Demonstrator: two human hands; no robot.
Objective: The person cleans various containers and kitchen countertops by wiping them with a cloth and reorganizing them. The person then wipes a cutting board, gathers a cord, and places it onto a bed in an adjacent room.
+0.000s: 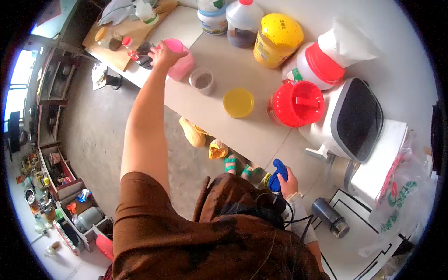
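Note:
My left hand (166,56) reaches over the counter, its fingers and thumb around the near side of a pink plastic container (182,68). Just left of those fingers lies a dark bottle with a red cap (143,55). A small clear tub of dark grains (202,81) stands right of the pink container. Farther right is a round yellow lid or tub (238,102). Near the counter's front edge, my right hand (289,183) is closed on a bunched blue cloth (277,174).
A red-lidded jar (297,103), a yellow tub (278,40) and a large clear bottle (244,24) line the back. A white appliance with a dark front (357,119) stands right. A dark flask (330,217) lies nearer me. Squashes (192,132) sit on the floor below the edge.

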